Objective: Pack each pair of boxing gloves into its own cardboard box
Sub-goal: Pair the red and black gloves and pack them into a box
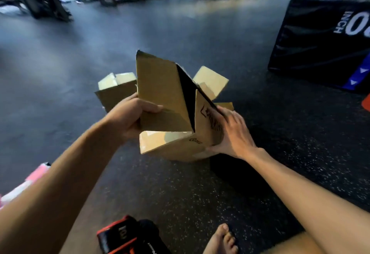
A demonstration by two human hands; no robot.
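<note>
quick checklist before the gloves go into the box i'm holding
1. Left hand grips the cardboard box by a flap: ok.
2. Right hand steadies the box's right wall: ok.
3. Box opened out square: not ok, the flaps stand folded at angles.
4. Box inside free of anything: cannot tell, the interior is dark.
5. Red and black gloves within reach: ok, on the floor close to the body, by the foot.
6. Second box ready for another pair: cannot tell, it sits behind, mostly hidden.
</note>
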